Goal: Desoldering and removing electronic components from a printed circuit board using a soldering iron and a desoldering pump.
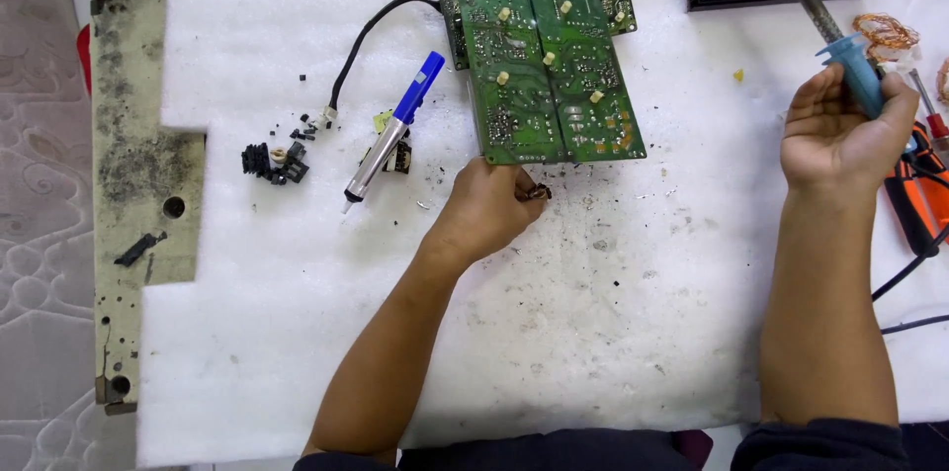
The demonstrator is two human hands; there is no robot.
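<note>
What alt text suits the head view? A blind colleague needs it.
A left hand grips the near edge of a green circuit board on white foam; the right hand holds a blue-handled soldering iron.

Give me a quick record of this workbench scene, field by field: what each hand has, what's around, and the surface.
left hand: grips lower edge of the green circuit board
right hand: holds blue-handled soldering iron, tip raised away from the board
between: blue desoldering pump lying on the foam
loose parts: small black components at left
surface: white foam sheet
far right: orange-handled tool, partly cut off
</note>
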